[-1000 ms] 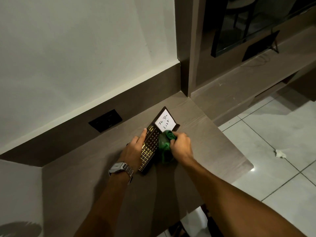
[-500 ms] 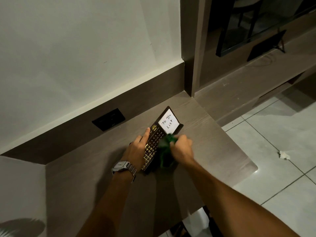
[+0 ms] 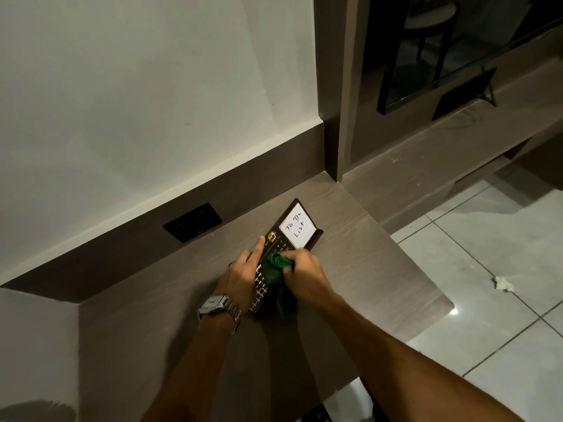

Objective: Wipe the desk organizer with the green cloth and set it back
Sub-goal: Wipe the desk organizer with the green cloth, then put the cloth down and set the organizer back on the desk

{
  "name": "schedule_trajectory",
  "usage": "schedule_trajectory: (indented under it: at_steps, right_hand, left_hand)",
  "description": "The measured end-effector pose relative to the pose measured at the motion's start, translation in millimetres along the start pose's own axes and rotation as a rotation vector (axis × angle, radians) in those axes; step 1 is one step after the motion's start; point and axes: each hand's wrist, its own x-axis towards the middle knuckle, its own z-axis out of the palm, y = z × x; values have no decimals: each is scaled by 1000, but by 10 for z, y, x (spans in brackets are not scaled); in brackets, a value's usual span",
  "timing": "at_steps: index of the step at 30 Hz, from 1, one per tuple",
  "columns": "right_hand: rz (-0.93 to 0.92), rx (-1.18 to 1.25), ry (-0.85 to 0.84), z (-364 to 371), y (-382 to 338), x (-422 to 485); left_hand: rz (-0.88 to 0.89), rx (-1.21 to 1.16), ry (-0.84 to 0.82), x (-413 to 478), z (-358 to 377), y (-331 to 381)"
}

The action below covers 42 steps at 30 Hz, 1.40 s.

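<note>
The desk organizer [image 3: 285,254] lies flat on the desk [image 3: 359,269], towards its back edge and nearer the right end, its "To Do List" panel pointing at the back corner. The left hand [image 3: 243,275] steadies its left side, fingers spread and pressed down, forefinger extended. The right hand [image 3: 304,271] has its fingers closed around the bunched green cloth [image 3: 277,269], pressed onto the organizer's middle. Wiping appears under way; finishing and returning it to its place remain.

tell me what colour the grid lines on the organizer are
Gold on dark brown, seen on the desk organizer in the head view.
</note>
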Motion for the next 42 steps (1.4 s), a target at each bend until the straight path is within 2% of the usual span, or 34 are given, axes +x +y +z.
schedule_trajectory:
  at_steps: [2, 4, 9, 11, 13, 17, 21, 24, 27, 30, 36, 42]
  right_hand:
    - [11, -69, -101, -128, 25, 4]
    - [17, -13, 3, -314, 5, 38]
    - [194, 434, 325, -961, -53, 180]
    - [254, 519, 466, -1260, -5, 262]
    - [274, 561, 531, -1484, 60, 328]
    - [261, 684, 543, -1848, 187, 513]
    - [236, 760, 547, -2091, 257, 701]
    - [230, 793, 534, -2242, 300, 875]
    - [221, 821, 535, -2377, 388, 1100]
    - [230, 875, 550, -2475, 556, 1345]
    - [241, 884, 558, -2536, 910, 1764]
    - [264, 856, 543, -2448, 1193, 1963]
  left_hand:
    - [17, 8, 21, -20, 2, 4]
    - [-56, 17, -4, -12, 4, 12]
    - [-261, -40, -169, 53, -43, 33]
    - [-230, -30, -134, 17, -28, 15]
    - [-163, 13, -131, -38, 21, -8]
    - [-261, 146, -231, 49, -22, 28]
    - [-223, 178, -94, 297, -200, 280]
    - [-96, 169, 26, 828, -249, 671]
    - [25, 162, 21, 1400, -19, 1082]
    - [74, 191, -29, 1811, 441, 1360]
    - [-10, 207, -147, 2204, 1306, 1404]
    - [-24, 213, -164, 2273, 1699, 1249]
